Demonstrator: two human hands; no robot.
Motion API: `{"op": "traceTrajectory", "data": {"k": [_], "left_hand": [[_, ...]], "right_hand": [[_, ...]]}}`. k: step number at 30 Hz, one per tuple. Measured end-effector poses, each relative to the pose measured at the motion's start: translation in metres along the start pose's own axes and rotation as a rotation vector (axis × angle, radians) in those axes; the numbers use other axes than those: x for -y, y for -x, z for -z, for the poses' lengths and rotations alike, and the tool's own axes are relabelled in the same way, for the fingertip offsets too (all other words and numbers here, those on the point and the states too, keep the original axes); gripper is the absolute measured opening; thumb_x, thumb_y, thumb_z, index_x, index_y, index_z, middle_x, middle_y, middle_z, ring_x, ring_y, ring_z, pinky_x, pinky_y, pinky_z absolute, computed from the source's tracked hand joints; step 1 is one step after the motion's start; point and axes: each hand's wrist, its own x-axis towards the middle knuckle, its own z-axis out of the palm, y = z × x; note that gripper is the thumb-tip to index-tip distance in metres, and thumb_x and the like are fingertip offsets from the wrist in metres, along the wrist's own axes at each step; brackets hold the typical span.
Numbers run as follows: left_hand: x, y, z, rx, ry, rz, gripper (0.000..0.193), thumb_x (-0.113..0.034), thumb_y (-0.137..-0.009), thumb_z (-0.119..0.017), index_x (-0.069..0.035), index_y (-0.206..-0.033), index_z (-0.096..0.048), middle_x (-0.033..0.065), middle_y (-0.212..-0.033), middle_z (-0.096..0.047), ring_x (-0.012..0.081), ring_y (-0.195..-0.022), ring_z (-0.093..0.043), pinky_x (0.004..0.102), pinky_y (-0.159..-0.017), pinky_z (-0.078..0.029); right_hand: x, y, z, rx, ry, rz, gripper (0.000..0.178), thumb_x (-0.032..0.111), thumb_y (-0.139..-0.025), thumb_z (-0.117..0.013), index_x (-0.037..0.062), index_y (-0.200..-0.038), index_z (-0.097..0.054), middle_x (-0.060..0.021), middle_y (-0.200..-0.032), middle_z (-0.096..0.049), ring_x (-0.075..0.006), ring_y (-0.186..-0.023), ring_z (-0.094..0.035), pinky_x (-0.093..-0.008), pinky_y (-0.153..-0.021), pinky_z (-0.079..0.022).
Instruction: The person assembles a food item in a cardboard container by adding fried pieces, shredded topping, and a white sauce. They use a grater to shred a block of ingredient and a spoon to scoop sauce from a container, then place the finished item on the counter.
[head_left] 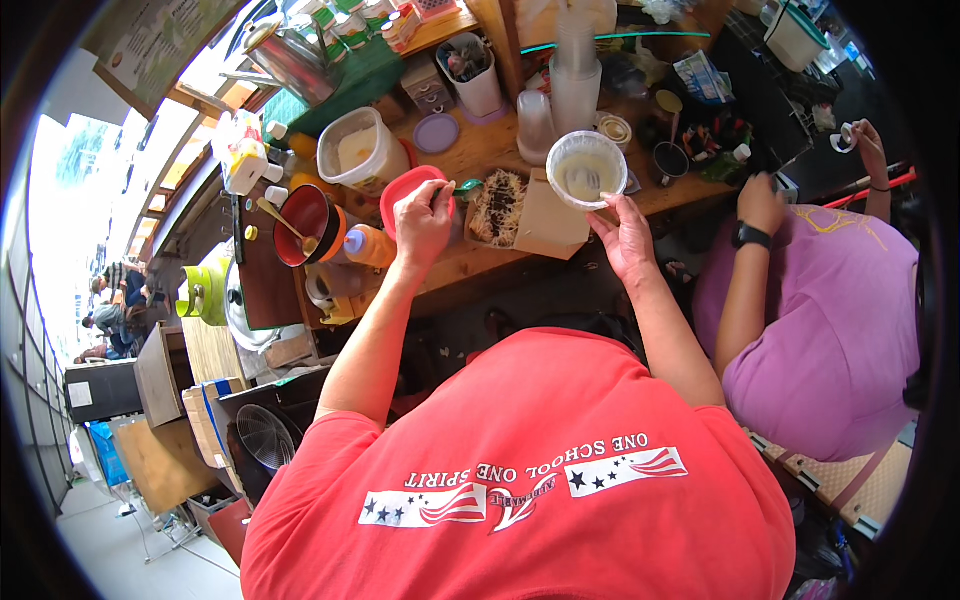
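Observation:
My right hand (625, 235) grips a round clear plastic tub (587, 168) by its near rim, tilted so its pale contents show. My left hand (424, 222) is closed in a pinch over the open takeaway box. A small teal spoon-like utensil (468, 187) juts from its fingertips; most of it is hidden. Under and behind that hand lies a red plastic lid (400, 190). Between my hands, the cardboard takeaway box (550, 218) holds dark food topped with pale shreds. Its flap is folded out toward the right.
Left on the wooden counter (440, 272) are a red-and-black bowl (306, 225) with a spoon, an orange squeeze bottle (368, 246) and a white tub (360, 150). Stacked clear cups (575, 90) stand behind. A co-worker in purple (820, 320) is close on my right.

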Motion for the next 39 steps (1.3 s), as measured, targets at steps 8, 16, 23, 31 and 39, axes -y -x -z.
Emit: {"op": "traceTrajectory", "data": {"k": [8,16,23,31,39], "left_hand": [[-0.014,0.015,0.0,0.096,0.011,-0.066,0.009,-0.01,-0.094,-0.072,-0.002,-0.099,-0.074,0.0165,-0.082,-0.072,0.0315,-0.075,-0.072,0.037,-0.07,-0.055],[-0.025,0.028,0.0,0.174,0.01,-0.092,0.009,-0.009,-0.093,-0.071,-0.001,-0.098,-0.072,0.0171,-0.091,-0.074,0.0373,-0.085,-0.072,0.042,-0.075,-0.057],[-0.02,0.033,0.009,0.175,-0.069,-0.099,0.01,-0.009,-0.093,-0.071,-0.003,-0.101,-0.073,0.0167,-0.094,-0.074,0.0365,-0.086,-0.072,0.042,-0.077,-0.057],[-0.017,0.03,0.02,0.13,-0.118,-0.179,0.008,-0.008,-0.094,-0.069,-0.005,-0.102,-0.07,0.0155,-0.087,-0.07,0.0367,-0.079,-0.07,0.0439,-0.07,-0.056],[0.001,0.038,0.014,0.065,-0.153,-0.295,0.01,-0.001,-0.089,-0.064,-0.005,-0.098,-0.065,0.0157,-0.081,-0.063,0.0377,-0.076,-0.065,0.0469,-0.066,-0.053]], "right_hand": [[-0.005,0.0,0.002,0.013,0.046,-0.016,0.028,0.02,-0.089,-0.08,0.0107,-0.111,-0.066,-0.0032,-0.111,-0.055,-0.0221,-0.11,-0.058,-0.0439,-0.101,-0.054],[-0.008,0.002,-0.003,0.011,0.053,-0.038,0.016,0.018,-0.09,-0.079,0.0134,-0.097,-0.065,-0.0016,-0.106,-0.06,-0.0194,-0.107,-0.058,-0.0415,-0.1,-0.051],[-0.009,0.003,-0.003,0.046,0.077,-0.057,0.018,0.018,-0.09,-0.078,0.0111,-0.104,-0.069,-0.0035,-0.11,-0.057,-0.0212,-0.109,-0.059,-0.0408,-0.1,-0.053],[-0.005,0.008,-0.013,0.025,0.094,-0.065,0.017,0.017,-0.091,-0.079,0.0157,-0.092,-0.062,0.0004,-0.099,-0.062,-0.015,-0.102,-0.059,-0.0384,-0.098,-0.05],[-0.02,0.003,-0.004,0.066,0.189,0.035,0.016,0.015,-0.094,-0.074,0.0172,-0.088,-0.059,0.0051,-0.084,-0.061,-0.0083,-0.079,-0.06,-0.0269,-0.072,-0.052]]}}
